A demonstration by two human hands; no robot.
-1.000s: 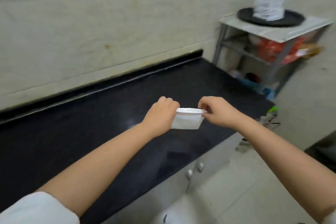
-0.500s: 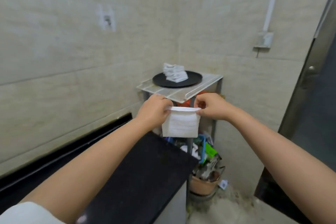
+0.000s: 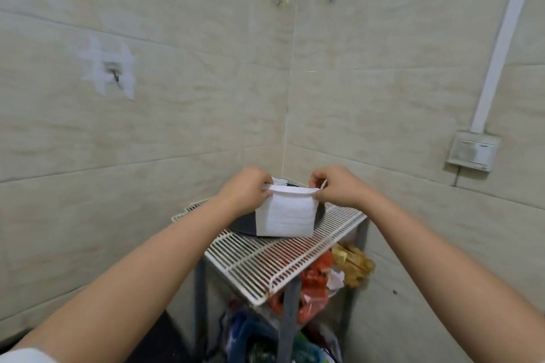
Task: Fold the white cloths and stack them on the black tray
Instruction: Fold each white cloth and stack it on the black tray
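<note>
While both hands are reaching forward over the white wire shelf (image 3: 283, 262), the folded white cloth (image 3: 284, 216) is hanging between them in the air. The left hand (image 3: 246, 190) is pinching the upper left corner of the cloth, and the right hand (image 3: 337, 187) is pinching the upper right corner, with curled fingers (image 3: 320, 194) closing on the top edge. The cloth is hanging down below the fingers, flat and upright, in front of the black tray (image 3: 243, 224), which is lying on the shelf and is mostly hidden behind the cloth. Under the shelf, coloured plastic bags (image 3: 312, 286) are lying.
</note>
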